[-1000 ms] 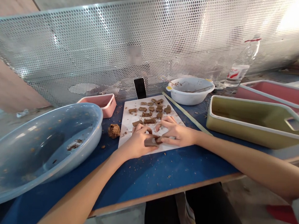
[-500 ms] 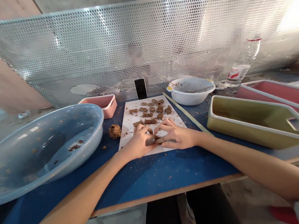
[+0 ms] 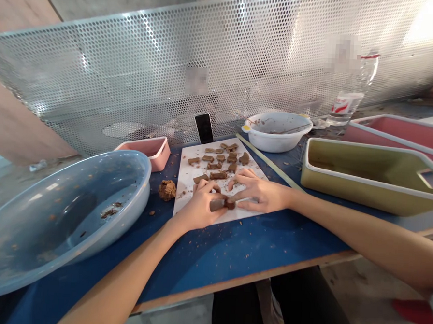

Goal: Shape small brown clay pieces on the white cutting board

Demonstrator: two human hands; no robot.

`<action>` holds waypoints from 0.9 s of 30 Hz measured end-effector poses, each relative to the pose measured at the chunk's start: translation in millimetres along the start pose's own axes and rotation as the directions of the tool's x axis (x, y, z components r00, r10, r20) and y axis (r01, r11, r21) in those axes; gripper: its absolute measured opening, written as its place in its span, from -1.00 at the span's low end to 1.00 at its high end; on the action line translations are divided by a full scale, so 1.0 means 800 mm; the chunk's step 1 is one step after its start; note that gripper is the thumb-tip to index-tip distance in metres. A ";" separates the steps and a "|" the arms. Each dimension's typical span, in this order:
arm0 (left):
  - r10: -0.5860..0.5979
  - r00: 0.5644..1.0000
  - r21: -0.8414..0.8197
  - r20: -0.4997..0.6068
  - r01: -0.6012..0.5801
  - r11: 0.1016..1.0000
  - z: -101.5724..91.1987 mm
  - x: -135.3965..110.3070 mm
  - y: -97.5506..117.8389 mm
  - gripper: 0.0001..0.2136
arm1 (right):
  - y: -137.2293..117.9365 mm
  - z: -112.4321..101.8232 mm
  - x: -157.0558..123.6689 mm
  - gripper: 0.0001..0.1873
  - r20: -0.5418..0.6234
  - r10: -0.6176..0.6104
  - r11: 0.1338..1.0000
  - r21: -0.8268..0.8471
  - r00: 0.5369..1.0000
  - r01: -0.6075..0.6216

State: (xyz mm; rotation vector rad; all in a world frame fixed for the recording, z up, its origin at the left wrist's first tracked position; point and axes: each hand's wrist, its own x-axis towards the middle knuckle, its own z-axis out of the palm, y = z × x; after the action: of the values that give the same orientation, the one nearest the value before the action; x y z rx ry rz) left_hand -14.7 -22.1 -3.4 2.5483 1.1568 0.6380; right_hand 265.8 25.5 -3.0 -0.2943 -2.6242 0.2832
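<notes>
A small brown piece of clay [image 3: 230, 204] is at the near part of a white board [image 3: 183, 209]. My left hand [image 3: 204, 204] is closed around its left end, with thumb and fingers curved about it. My right hand [image 3: 255, 193] is at its right end; one fingertip touches the clay while the other fingers are spread over the board. Part of the clay is hidden by my fingers. Just beyond the hands, several shaped clay pieces [image 3: 217, 175] lie in loose rows, some like small bones. A rough lump of clay [image 3: 167, 190] sits left of the board.
A large blue basin [image 3: 126, 225] stands at the left, beside a pink box [image 3: 161, 155]. A phone [image 3: 204, 128] leans on the perforated metal screen. At the right are a pale strip [image 3: 270, 164], a white basin [image 3: 275, 143], a green box [image 3: 349, 186] and a plastic bottle [image 3: 344, 107].
My right hand has shifted slightly right and its fingers have spread from the clay, so the clay's right end shows more. My left hand stays nearly in place.
</notes>
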 end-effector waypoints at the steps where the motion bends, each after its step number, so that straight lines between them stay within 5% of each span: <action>1: -0.005 1.000 -0.006 -0.006 0.005 1.000 0.000 0.000 0.000 -0.85 | 0.000 0.000 0.000 -0.71 -0.001 -0.001 1.000 -0.003 1.000 0.001; 7: -0.013 0.998 0.019 -0.066 0.014 1.000 0.011 0.003 0.001 -0.76 | -0.003 0.003 0.003 -0.68 0.066 0.018 1.000 -0.021 0.998 -0.017; 27: -0.037 0.996 0.004 -0.077 0.038 0.999 0.015 0.006 0.000 -0.84 | 0.002 0.002 0.001 -0.75 0.034 0.035 0.999 -0.006 0.999 -0.035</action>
State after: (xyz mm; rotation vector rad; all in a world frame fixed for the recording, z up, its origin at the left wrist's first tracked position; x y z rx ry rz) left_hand -6.4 -19.3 -12.6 2.5206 1.2300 0.7311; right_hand 264.3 27.1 -4.5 -0.3405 -2.6562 0.2956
